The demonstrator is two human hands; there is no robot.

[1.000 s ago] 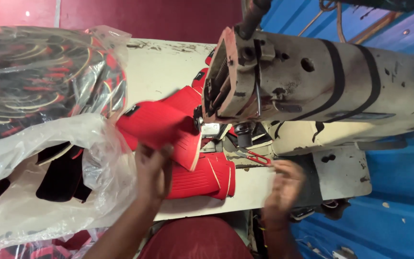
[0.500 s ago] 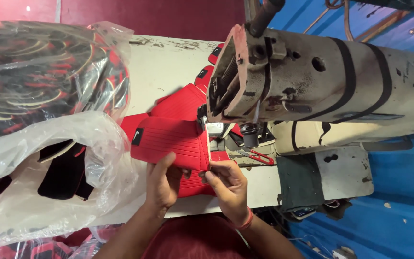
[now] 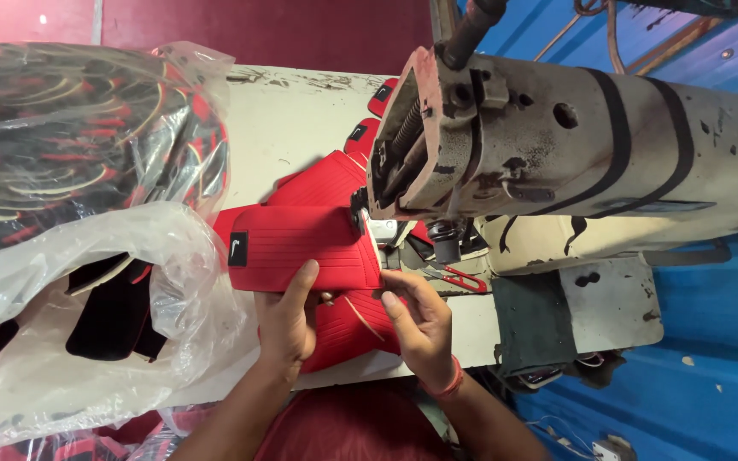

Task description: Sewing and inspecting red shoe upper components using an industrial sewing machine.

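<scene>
Two bare hands meet at the near edge of the cream-topped bench (image 3: 301,111), both on one flat, ribbed red fabric panel (image 3: 301,248) with a small black tag at its left end. The left hand (image 3: 288,324) has its grip clamped on the panel's near edge, thumb on top; the right hand (image 3: 420,329), which a second ago lay well off to the right beside the red-handled thread snips (image 3: 454,277), has come across and now pinches the panel's near right corner. Since then the panel has also been lifted clear of the folded red ribbed piece (image 3: 352,329) beneath it and squared up; judged from this, the hands are aligning it for the needle. Its long axis runs left to right, parallel to the bench edge, with the tagged end pointing left toward the clear plastic bag of black and red cut pieces (image 3: 87,282) and the plain end touching the foot of the worn grey industrial sewing machine (image 3: 557,162). Farther back, more red panels (image 3: 360,137) trail across the bench behind the machine head.
</scene>
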